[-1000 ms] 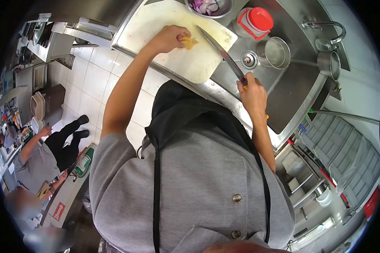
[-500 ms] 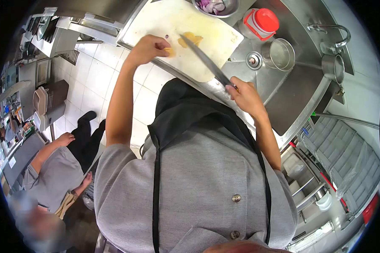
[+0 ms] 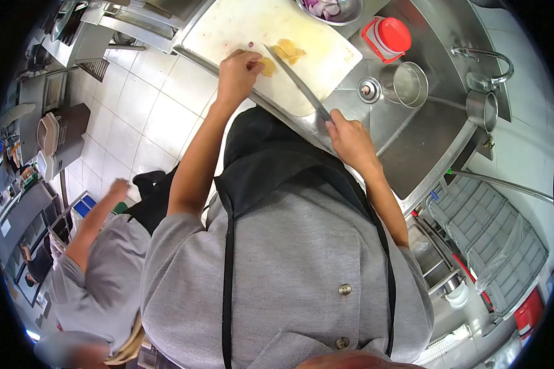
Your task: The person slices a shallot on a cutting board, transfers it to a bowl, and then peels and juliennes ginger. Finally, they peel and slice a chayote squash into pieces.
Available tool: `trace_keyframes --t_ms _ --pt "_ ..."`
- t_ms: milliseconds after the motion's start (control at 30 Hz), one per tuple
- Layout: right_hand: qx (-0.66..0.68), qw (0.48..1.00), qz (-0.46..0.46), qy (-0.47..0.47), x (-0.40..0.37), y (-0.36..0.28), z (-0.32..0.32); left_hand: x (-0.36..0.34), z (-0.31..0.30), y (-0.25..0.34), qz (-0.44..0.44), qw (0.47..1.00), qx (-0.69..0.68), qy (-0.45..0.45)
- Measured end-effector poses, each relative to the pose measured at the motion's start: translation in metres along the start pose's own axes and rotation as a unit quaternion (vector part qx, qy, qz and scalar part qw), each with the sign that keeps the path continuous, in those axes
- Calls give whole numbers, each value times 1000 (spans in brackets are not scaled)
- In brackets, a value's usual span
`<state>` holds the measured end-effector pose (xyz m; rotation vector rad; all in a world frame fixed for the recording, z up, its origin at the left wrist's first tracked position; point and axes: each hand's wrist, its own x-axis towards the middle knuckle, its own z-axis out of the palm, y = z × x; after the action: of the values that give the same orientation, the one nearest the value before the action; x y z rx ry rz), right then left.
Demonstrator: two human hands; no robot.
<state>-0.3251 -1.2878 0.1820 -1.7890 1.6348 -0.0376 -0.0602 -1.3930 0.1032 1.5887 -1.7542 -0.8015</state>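
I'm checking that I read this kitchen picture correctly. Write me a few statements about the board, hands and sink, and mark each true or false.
1. The right hand holds the knife. True.
2. The metal bowl holds purple and white pieces. True.
3. The left hand is inside the metal bowl. False: it has a yellow piece at its fingertips, over the cutting board.
4. The lid beside the metal bowl is blue. False: it is red.
5. The round metal pot in the sink is next to the drain. True.
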Motion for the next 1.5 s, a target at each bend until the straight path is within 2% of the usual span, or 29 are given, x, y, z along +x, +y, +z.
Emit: trace_keyframes --t_ms 33,200,267,300,367,667,900,967,1067,1300,1500 --pt "-18 1000 -9 3 0 -4 1 -1 5 2 18 999 -7 36" --pt "-92 995 -14 17 1 -9 9 -4 17 -3 50 996 3 72" --pt "-89 996 -9 9 -1 -8 12 -6 17 -10 181 981 25 70" --pt "-91 996 -8 6 -1 -8 12 -6 15 -7 178 981 22 70" --pt "-119 993 -22 -1 -1 -9 10 -2 10 -1 197 977 80 15" --pt "-175 984 18 -18 -15 -29 -8 4 15 -1 171 982 84 0" --pt "-133 991 -22 7 13 -10 23 2 17 -6 179 982 50 31" --pt "-181 982 20 -51 7 -29 1 2 18 -6 176 983 50 30" --pt "-193 979 25 -62 -6 -41 -13 1 20 -7 172 983 54 30" --pt "-165 986 -21 -7 22 -21 25 0 19 -9 187 980 56 48" --pt "-183 981 21 -57 4 -35 0 -1 21 -8 174 982 42 55"
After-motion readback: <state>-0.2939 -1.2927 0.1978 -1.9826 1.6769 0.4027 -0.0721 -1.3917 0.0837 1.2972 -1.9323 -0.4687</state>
